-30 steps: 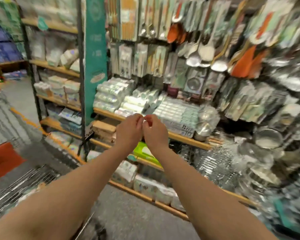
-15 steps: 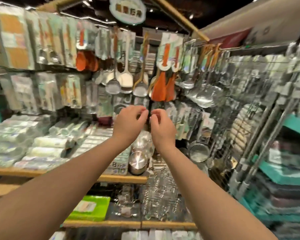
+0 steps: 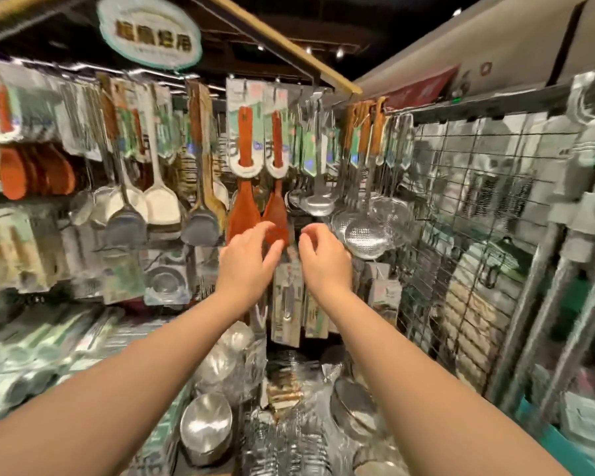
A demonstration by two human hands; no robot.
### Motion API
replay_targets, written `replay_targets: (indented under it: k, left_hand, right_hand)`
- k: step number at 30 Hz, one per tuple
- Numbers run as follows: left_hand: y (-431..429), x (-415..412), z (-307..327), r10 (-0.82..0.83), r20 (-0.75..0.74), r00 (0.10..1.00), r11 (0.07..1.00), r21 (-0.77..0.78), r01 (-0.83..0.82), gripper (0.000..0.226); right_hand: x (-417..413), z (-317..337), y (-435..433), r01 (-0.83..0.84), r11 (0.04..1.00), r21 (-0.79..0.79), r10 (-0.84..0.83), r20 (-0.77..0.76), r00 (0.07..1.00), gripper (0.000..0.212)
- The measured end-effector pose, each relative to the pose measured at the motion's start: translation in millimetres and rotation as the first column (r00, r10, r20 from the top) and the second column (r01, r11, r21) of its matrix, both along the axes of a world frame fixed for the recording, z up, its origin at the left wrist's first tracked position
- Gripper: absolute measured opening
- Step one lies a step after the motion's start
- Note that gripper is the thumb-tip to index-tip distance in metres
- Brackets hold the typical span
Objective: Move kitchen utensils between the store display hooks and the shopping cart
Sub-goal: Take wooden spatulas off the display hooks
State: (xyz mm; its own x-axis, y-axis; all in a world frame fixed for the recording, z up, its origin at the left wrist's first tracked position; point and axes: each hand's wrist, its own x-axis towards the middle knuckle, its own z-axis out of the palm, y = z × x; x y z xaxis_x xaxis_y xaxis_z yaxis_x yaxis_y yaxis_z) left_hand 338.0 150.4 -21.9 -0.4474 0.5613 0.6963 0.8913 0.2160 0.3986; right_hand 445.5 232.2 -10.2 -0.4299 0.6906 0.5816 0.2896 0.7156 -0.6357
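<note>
Both arms reach forward to the hanging utensil display. My left hand [image 3: 246, 261] is raised with fingers loosely curled just below two orange spatulas [image 3: 243, 209] that hang on carded packs from hooks. My right hand [image 3: 323, 259] is a short way to the right, fingers also loosely curled, holding nothing I can see. To the right of it hang steel skimmers [image 3: 364, 231] and ladles [image 3: 318, 202]. White and grey turners [image 3: 162, 207] hang to the left. The shopping cart is out of view.
A wire grid panel [image 3: 468, 235] with hung goods closes off the right side. Steel bowls [image 3: 207, 427] and packaged items fill the shelves below my arms. An oval store sign [image 3: 150, 30] hangs overhead.
The view has swung from the lower shelves and cart up to the hanging utensils. My hands, touching at the fingertips earlier, have moved apart and risen toward the orange spatulas.
</note>
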Motion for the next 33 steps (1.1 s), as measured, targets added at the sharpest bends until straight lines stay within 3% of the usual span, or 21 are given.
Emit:
replay_targets:
  k: [7,13,20,28,33]
  left_hand:
    - [44.5,-46.0,18.1,0.193,0.058,0.979,0.981,-0.031,-0.192,0.039]
    - [59.2,-90.5,32.1,0.289,0.066,0.955,0.956,-0.075,-0.284,0.044]
    - [82.7,-145.7,44.3,0.329,0.141,0.934,0.941,-0.136,-0.311,0.060]
    - [112.0,-164.4,44.4,0.232,0.263,0.937,0.967,-0.165,-0.193,0.066]
    - [125.4,-172.6,44.4,0.172,0.310,0.935,0.978,-0.166,-0.124,0.068]
  right_hand:
    - [-59.1,16.0,65.7,-0.063,0.996,-0.061,0.068,0.089,0.994,0.028]
    - [-111.6,24.9,105.3,-0.056,0.985,-0.161,0.085,0.181,0.980,0.046]
    - [-166.4,49.7,143.9,-0.078,0.956,-0.283,0.131,0.172,0.976,0.062]
    - [-203.9,58.3,153.0,0.024,0.967,-0.255,0.025,0.191,0.981,0.054]
    - [-208.0,52.7,152.1,0.045,0.973,-0.225,-0.002,0.189,0.982,0.033]
